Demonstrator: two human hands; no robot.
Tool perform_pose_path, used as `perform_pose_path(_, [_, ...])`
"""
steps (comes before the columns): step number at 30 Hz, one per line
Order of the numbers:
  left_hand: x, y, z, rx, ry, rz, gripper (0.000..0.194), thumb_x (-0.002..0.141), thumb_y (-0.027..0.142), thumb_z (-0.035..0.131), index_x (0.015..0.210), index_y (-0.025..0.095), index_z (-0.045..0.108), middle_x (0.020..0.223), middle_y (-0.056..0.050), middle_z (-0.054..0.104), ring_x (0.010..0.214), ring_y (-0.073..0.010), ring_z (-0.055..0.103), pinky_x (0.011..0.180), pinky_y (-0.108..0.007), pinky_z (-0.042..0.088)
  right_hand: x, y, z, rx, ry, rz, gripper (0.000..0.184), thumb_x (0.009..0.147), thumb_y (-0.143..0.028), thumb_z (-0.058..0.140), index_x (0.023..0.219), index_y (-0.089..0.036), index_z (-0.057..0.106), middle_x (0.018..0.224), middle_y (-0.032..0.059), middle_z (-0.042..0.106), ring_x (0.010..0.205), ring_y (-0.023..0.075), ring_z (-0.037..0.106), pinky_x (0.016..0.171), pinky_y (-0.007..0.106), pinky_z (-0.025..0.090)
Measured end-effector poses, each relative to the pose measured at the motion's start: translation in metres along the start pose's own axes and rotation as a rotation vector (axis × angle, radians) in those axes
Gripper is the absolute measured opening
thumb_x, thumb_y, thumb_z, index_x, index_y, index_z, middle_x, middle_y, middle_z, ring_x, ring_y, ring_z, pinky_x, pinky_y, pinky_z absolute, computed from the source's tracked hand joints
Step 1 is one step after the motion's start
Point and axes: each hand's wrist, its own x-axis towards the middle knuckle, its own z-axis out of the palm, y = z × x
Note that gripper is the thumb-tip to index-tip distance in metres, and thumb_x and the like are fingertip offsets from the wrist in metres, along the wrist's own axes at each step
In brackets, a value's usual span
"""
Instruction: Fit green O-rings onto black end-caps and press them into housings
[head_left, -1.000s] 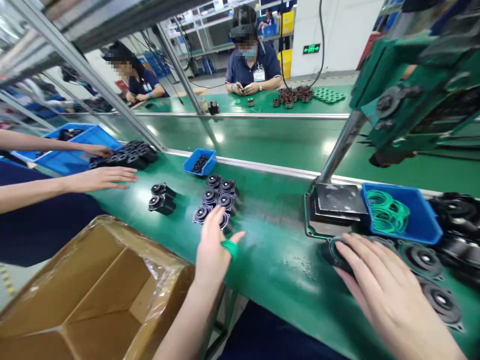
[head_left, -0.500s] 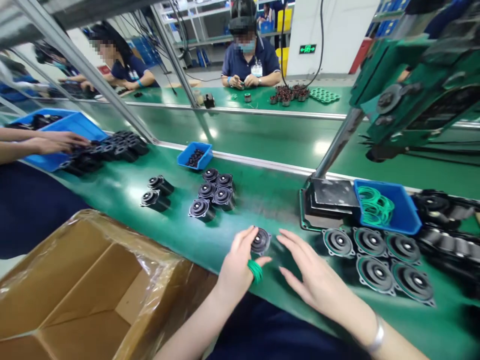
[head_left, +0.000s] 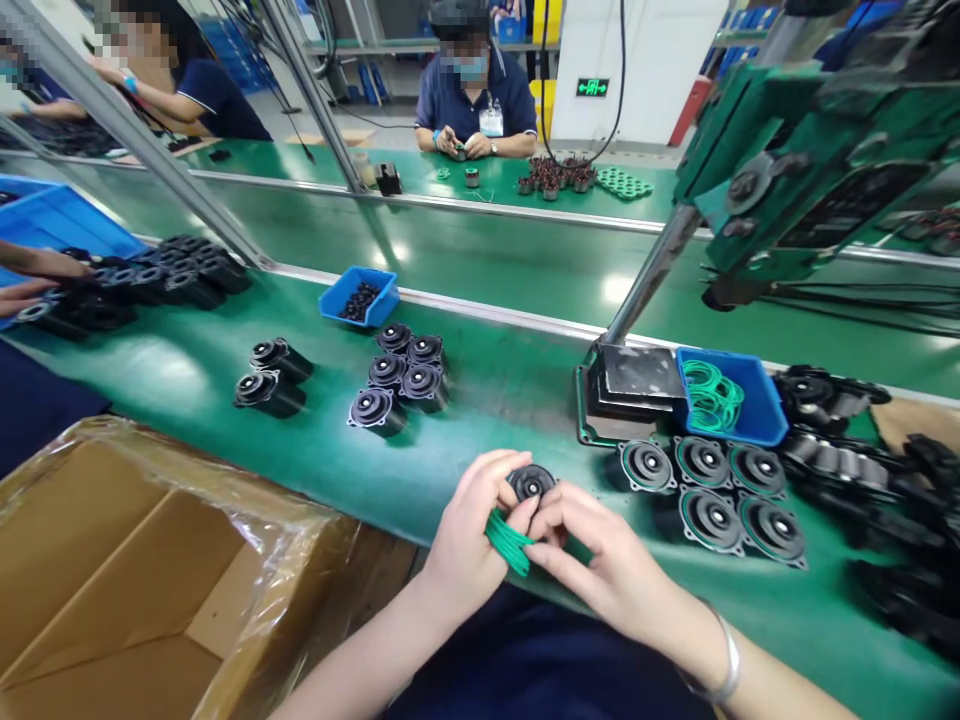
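My left hand [head_left: 466, 522] curls round a round black motor housing [head_left: 533, 481] near the front edge of the bench. A bundle of thin green rubber rings [head_left: 508, 544] hangs from the same hand, by the thumb. The fingers of my right hand [head_left: 611, 555] are closed in a pinch at the right end of the ring bundle, just below the housing. To the right stand several housings [head_left: 709, 517] with green rings round their tops. Another group of housings [head_left: 386, 370] stands to the left, with two more housings [head_left: 259, 387] farther left.
A green press [head_left: 780, 180] rises over its metal base [head_left: 630, 385]. Beside it sits a blue bin [head_left: 769, 405] of green rings. A small blue bin [head_left: 382, 295] holds black parts. An open cardboard box [head_left: 90, 540] is at front left. A co-worker's hand [head_left: 45, 262] reaches among parts at far left.
My right hand has moved left and closed at the green rings. The left hand's rings are more spread out. The whole view has shifted a little to the right.
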Motion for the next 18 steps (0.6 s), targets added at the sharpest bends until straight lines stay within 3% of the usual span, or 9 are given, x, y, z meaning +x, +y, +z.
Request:
perform_pose_path(5, [0.001, -0.009, -0.004, 0.044, -0.089, 0.239, 0.028, 0.095, 0.014, 0.058, 0.122, 0.021, 0.061, 0.112, -0.008, 0.070, 0.097, -0.0159, 0.071, 0.086, -0.026, 0.061, 0.006, 0.004, -0.002, 0.141, 0.015, 0.088, 0.019, 0.090, -0.030, 0.068, 0.079, -0.018, 0.060, 0.078, -0.0001, 0.057, 0.075, 0.0113, 0.056, 0.069, 0.022, 0.048])
perform_pose_path(8, [-0.005, -0.017, -0.013, 0.048, -0.171, 0.411, 0.037, 0.097, 0.015, 0.053, 0.134, 0.020, 0.056, 0.115, -0.011, 0.072, 0.104, -0.0192, 0.071, 0.090, -0.029, 0.061, 0.007, 0.001, -0.007, 0.293, -0.065, 0.221, 0.027, 0.086, -0.037, 0.072, 0.073, -0.016, 0.061, 0.076, -0.0008, 0.055, 0.068, 0.0092, 0.054, 0.062, 0.020, 0.048])
perform_pose_path(10, [-0.011, -0.021, -0.019, -0.004, -0.201, 0.436, 0.042, 0.099, 0.014, 0.047, 0.141, 0.020, 0.051, 0.120, -0.013, 0.071, 0.103, -0.0198, 0.072, 0.085, -0.029, 0.063, 0.008, 0.000, -0.009, 0.445, -0.105, 0.304, 0.032, 0.085, -0.042, 0.072, 0.073, -0.015, 0.059, 0.075, -0.0012, 0.053, 0.061, 0.0075, 0.054, 0.057, 0.020, 0.049])
perform_pose_path(13, [-0.018, -0.024, -0.029, -0.117, -0.163, 0.280, 0.040, 0.100, 0.014, 0.046, 0.137, 0.025, 0.057, 0.117, -0.010, 0.073, 0.092, -0.0181, 0.075, 0.069, -0.022, 0.064, 0.009, 0.002, -0.014, 0.465, 0.019, 0.265, 0.032, 0.089, -0.042, 0.067, 0.075, -0.016, 0.055, 0.075, -0.0008, 0.054, 0.055, 0.0071, 0.056, 0.052, 0.020, 0.050])
perform_pose_path(16, [-0.016, -0.030, -0.035, -0.236, -0.008, 0.068, 0.028, 0.097, 0.021, 0.055, 0.119, 0.021, 0.071, 0.107, -0.011, 0.075, 0.079, -0.0191, 0.076, 0.061, -0.022, 0.064, 0.012, 0.009, -0.021, 0.026, 0.244, 0.026, 0.019, 0.094, -0.031, 0.062, 0.081, -0.017, 0.060, 0.078, 0.0019, 0.059, 0.067, 0.0112, 0.061, 0.063, 0.023, 0.054])
perform_pose_path(18, [-0.009, -0.037, -0.034, -0.293, 0.011, -0.028, 0.025, 0.096, 0.026, 0.058, 0.113, 0.017, 0.074, 0.108, -0.013, 0.073, 0.067, -0.0168, 0.074, 0.060, -0.025, 0.065, 0.013, 0.016, -0.023, -0.248, 0.232, -0.106, 0.010, 0.095, -0.025, 0.060, 0.088, -0.019, 0.063, 0.083, 0.0033, 0.062, 0.078, 0.0130, 0.062, 0.072, 0.025, 0.053])
